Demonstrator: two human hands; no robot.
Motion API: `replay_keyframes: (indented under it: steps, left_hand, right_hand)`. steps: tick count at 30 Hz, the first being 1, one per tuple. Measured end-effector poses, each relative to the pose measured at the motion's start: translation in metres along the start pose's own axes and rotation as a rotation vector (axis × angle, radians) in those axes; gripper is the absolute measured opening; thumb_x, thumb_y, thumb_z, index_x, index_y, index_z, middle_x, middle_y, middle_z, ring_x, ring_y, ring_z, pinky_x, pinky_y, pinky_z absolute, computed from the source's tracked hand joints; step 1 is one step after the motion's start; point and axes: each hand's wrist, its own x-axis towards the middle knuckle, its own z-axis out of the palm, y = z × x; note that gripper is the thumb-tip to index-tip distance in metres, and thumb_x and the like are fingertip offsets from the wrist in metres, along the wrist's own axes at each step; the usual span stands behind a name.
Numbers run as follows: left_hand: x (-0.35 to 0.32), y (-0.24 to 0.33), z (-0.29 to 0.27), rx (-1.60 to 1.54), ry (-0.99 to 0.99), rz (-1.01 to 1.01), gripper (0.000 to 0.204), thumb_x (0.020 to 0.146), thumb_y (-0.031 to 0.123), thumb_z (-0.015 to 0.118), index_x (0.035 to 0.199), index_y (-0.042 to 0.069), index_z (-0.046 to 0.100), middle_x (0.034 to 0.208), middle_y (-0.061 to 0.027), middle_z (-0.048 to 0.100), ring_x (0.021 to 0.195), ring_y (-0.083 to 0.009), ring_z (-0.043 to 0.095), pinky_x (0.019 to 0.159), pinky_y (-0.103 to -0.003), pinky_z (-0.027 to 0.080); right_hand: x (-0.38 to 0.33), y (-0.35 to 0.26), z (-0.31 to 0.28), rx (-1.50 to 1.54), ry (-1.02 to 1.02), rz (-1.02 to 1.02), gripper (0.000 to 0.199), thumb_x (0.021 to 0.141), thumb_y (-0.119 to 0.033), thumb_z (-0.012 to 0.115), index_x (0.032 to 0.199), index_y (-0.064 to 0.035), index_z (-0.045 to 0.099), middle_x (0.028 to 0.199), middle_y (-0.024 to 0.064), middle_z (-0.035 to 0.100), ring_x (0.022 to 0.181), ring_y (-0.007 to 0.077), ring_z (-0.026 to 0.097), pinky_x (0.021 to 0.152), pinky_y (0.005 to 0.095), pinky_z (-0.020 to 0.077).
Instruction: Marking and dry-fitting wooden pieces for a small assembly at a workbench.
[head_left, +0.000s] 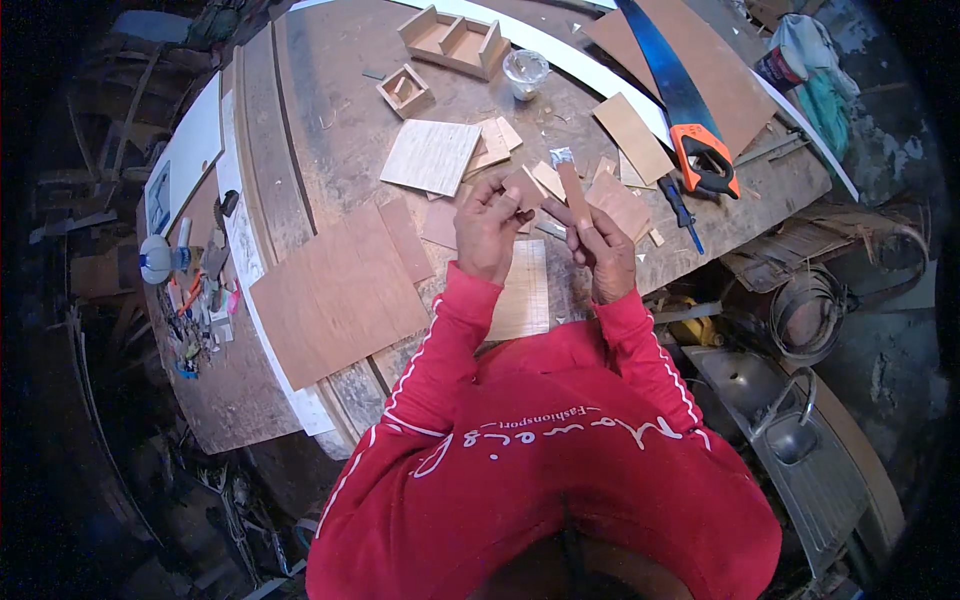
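Observation:
Both hands are raised over the workbench, close together. My left hand (486,232) pinches a small thin piece of brown wood (522,187) between thumb and fingers. In my right hand (606,256), the fingers close round a narrow wooden strip (572,190) that points away from me. A whitish patch shows at the strip's far end; whether it belongs to the strip I cannot tell. Under and around the hands lie loose wood offcuts (620,205). Just beyond my left hand rests a pale square board (430,156), and a lined pale board (522,290) lies below the hands.
Farther back stand a divided wooden box (455,42), a smaller open box (404,92) and a clear cup (525,74) with whitish contents. A handsaw (690,130) and a blue-black tool (680,212) lie right. Left are a large plywood sheet (340,295) and cluttered small tools (200,300).

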Motion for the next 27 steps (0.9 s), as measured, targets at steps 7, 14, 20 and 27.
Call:
replay_keyframes:
  steps: [7, 14, 20, 27]
  left_hand:
    - [0.005, 0.002, -0.008, -0.344, -0.102, -0.222, 0.017, 0.089, 0.014, 0.055, 0.101, 0.002, 0.053, 0.082, -0.0052, 0.055, 0.07, -0.0158, 0.051, 0.069, -0.031, 0.043]
    - [0.002, -0.004, 0.0, -0.32, -0.115, -0.313, 0.015, 0.089, 0.012, 0.054, 0.1, 0.002, 0.053, 0.079, -0.005, 0.054, 0.068, -0.015, 0.048, 0.068, -0.031, 0.042]
    - [-0.003, -0.007, -0.002, -0.238, -0.107, -0.318, 0.017, 0.088, 0.01, 0.055, 0.101, 0.0, 0.053, 0.081, -0.0067, 0.054, 0.069, -0.0164, 0.049, 0.068, -0.032, 0.043]
    - [0.0, -0.008, -0.003, -0.204, -0.192, -0.33, 0.02, 0.087, 0.011, 0.057, 0.103, 0.0, 0.051, 0.086, -0.0093, 0.057, 0.073, -0.0183, 0.054, 0.067, -0.033, 0.046]
  right_hand:
    - [-0.001, -0.006, -0.007, -0.082, 0.008, -0.031, 0.03, 0.093, -0.021, 0.049, 0.111, -0.0024, 0.063, 0.072, -0.0022, 0.057, 0.056, 0.002, 0.037, 0.05, 0.0165, 0.0299]
    - [0.017, -0.014, 0.012, -0.196, 0.072, -0.167, 0.037, 0.078, -0.025, 0.069, 0.103, 0.0016, 0.063, 0.084, 0.0012, 0.063, 0.069, 0.0045, 0.049, 0.066, 0.0187, 0.0422]
    - [0.027, -0.024, 0.013, -0.161, -0.026, -0.026, 0.036, 0.073, -0.018, 0.074, 0.102, 0.0004, 0.063, 0.073, -0.0035, 0.055, 0.067, 0.0053, 0.049, 0.063, 0.0212, 0.043]
    - [0.038, -0.013, 0.007, -0.032, -0.056, 0.167, 0.03, 0.077, -0.026, 0.071, 0.095, -0.0026, 0.066, 0.071, -0.0022, 0.055, 0.058, 0.0039, 0.045, 0.052, 0.0193, 0.0358]
